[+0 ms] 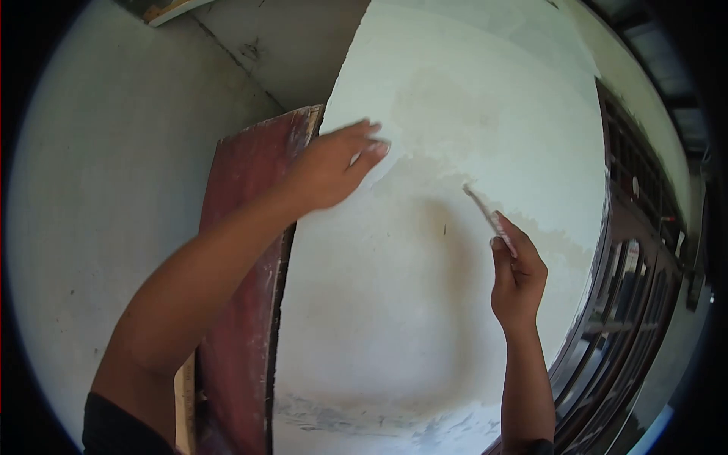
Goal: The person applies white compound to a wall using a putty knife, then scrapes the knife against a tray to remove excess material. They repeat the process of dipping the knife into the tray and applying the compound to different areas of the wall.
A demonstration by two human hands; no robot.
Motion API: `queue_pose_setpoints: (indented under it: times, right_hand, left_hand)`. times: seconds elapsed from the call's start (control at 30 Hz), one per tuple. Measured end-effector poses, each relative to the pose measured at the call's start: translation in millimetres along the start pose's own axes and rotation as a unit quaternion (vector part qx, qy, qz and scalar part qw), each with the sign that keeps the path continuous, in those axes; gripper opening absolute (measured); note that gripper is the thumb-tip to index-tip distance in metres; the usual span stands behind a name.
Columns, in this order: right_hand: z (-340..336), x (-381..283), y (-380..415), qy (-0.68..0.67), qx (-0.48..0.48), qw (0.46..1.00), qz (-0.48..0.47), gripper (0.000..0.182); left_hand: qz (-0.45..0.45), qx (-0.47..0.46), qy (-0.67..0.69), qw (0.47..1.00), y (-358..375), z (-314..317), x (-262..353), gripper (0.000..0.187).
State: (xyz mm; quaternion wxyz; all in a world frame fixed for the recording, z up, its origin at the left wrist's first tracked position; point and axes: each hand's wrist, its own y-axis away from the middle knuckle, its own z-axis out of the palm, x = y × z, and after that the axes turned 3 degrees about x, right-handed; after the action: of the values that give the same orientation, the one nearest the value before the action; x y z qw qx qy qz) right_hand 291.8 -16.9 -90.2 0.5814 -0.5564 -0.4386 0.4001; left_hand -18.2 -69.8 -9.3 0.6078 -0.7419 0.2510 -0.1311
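Observation:
My left hand [331, 168] is raised at the upper left part of a pale wall [364, 303], close in front of its surface. Its thumb and fingers are apart, with nothing seen between them, and the fingertips look whitish. My right hand [520, 274] pinches a thin, white-smeared tool [489, 215] between thumb and fingers. The tool slants up and left, its darker tip overlapping the wall in this view. Around that tip, a damp-looking greyish patch with a ragged upper edge spreads over the wall.
Left of the wall stands a reddish-brown wooden door [243, 197] with whitish smears. A plain side wall [114, 189] lies beyond it. At the right is a dark wooden window frame [614, 303] with glass panes. Grey streaks [356, 421] mark the lower wall.

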Motion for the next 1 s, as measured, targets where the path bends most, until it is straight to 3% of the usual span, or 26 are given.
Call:
queue_pose_setpoints:
  times: [0.03, 0.07, 0.13, 0.27, 0.37, 0.8, 1.0]
  right_hand:
    - [2.4, -3.5, -15.7, 0.056, -0.014, 0.994, -0.094, 0.041]
    - [5.9, 3.0, -27.1, 0.053, -0.02, 0.993, -0.104, 0.041]
    - [12.5, 16.6, -41.7, 0.195, -0.062, 0.949, -0.238, 0.047]
    - [16.7, 36.5, -61.9, 0.271, -0.072, 0.898, -0.34, 0.046]
    - [16.7, 39.9, -67.2, 0.303, -0.063, 0.871, -0.382, 0.044]
    - [79.6, 20.3, -78.7, 0.25, -0.09, 0.868, -0.421, 0.049]
    - [80.7, 8.9, -82.5, 0.274, -0.121, 0.854, -0.426, 0.05]
  left_hand:
    - [0.023, 0.04, -0.022, 0.999, -18.3, 3.9, -6.6, 0.041]
    - [0.045, 0.077, -0.047, 0.995, -30.9, 7.2, -16.1, 0.048]
    - [0.069, 0.115, -0.116, 0.984, -43.9, 17.5, -41.3, 0.049]
    - [0.125, 0.144, -0.253, 0.948, -40.0, 25.1, -52.8, 0.05]
    - [0.114, 0.16, -0.273, 0.942, -40.9, 28.1, -58.1, 0.051]
    - [0.091, 0.168, -0.236, 0.953, -46.0, 30.2, -69.4, 0.044]
    - [0.141, 0.165, -0.264, 0.94, -46.8, 21.3, -69.4, 0.04]
